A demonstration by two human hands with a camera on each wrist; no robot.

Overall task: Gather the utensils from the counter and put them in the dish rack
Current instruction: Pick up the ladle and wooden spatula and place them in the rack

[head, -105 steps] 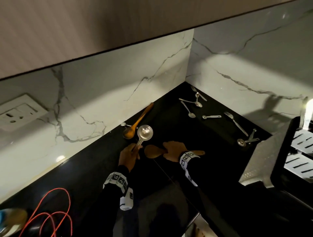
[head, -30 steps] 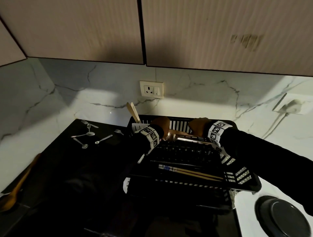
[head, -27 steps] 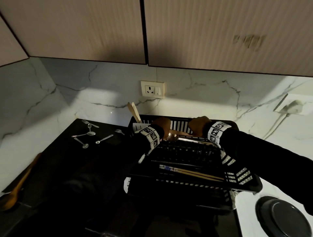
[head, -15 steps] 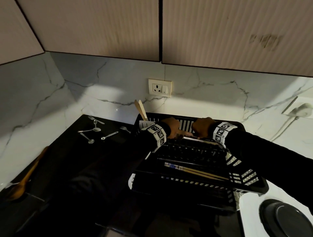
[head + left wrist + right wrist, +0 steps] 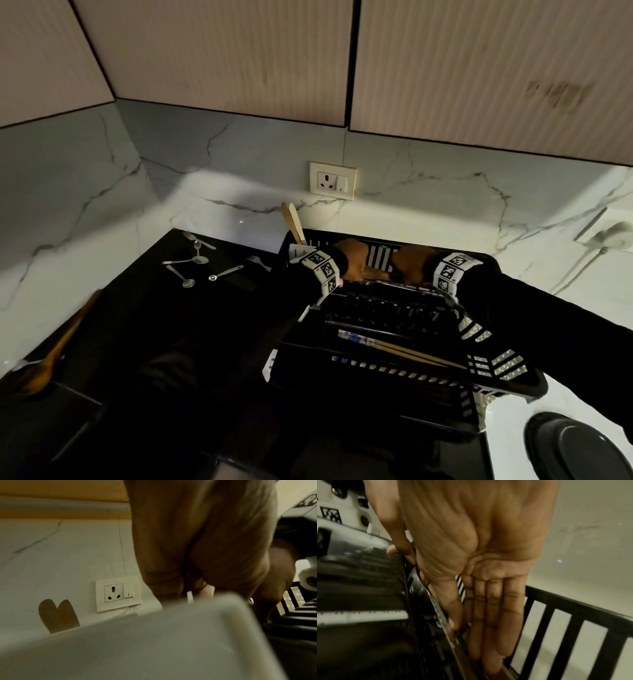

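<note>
The black dish rack (image 5: 507, 385) stands against the marble wall. Both hands reach into its back channel. My left hand (image 5: 352, 258) hovers beside the white cutlery holder (image 5: 154, 635); its fingers are hidden, so its hold is unclear. My right hand (image 5: 486, 615) points down with straight fingers. Its index finger lies against a steel ladle handle (image 5: 440, 614). A wooden handle (image 5: 374, 274) shows between the hands. Several steel spoons and forks (image 5: 197, 260) lie on the black counter at the left. A wooden spoon (image 5: 51, 359) lies further left.
Two wooden spatulas (image 5: 293, 222) stand in the cutlery holder, below a wall socket (image 5: 333, 181). Chopsticks (image 5: 404, 351) lie across the rack's front. A dark round lid (image 5: 579, 448) sits on the white counter at the bottom right. Cupboards hang overhead.
3.5 s ago the hands picked up a steel ladle and a wooden spatula in the counter corner. Over the last second both hands have stayed low at the rack's back.
</note>
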